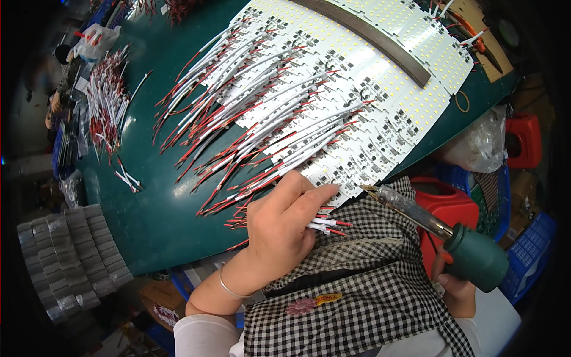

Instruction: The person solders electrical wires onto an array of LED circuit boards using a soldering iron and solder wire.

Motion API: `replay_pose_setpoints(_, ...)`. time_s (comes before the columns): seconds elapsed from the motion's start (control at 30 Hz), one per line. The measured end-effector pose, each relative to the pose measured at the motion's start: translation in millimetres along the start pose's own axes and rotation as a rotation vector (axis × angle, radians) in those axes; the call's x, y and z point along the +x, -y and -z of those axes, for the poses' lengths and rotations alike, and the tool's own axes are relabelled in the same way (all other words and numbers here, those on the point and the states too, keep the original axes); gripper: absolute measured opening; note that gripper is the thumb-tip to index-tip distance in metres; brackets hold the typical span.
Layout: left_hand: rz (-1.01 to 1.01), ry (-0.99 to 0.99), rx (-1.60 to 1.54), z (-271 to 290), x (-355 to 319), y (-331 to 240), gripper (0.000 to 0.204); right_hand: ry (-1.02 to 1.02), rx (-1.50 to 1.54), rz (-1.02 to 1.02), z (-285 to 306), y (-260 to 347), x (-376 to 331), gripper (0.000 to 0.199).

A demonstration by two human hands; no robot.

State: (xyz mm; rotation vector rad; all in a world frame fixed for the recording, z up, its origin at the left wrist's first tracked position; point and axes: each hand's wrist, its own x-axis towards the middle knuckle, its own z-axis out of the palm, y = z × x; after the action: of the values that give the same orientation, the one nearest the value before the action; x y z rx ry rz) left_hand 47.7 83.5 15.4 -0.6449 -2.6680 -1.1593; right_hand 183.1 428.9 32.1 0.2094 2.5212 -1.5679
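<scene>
Head camera, looking down over the green table [148, 202]

The single wide view sat above the table's near edge, close to the person's chest, facing down and forward. The table filled the middle; its straight edges bent toward the dark rim.

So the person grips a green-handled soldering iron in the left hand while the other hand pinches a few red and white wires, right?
Not quite. The head view shows the green-handled soldering iron in the right hand; the left hand pinches the red and white wires.
</scene>
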Motion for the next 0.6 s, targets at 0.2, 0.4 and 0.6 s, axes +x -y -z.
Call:
replay_pose_setpoints(0.2,-0.047,0.045,-0.027,-1,-1,2,0.054,0.207,0.196,-0.247,-10,18,4,0.034)
replay_pose_setpoints(0.4,-0.064,0.020,-0.054,-1,-2,8,0.053,0.222,-0.149,0.269,-13,9,21,0.023)
replay_pose_setpoints(0.6,-0.099,0.036,0.020,-3,-4,5,0.053,0.118,-0.333,-0.006,-21,14,17,0.022)
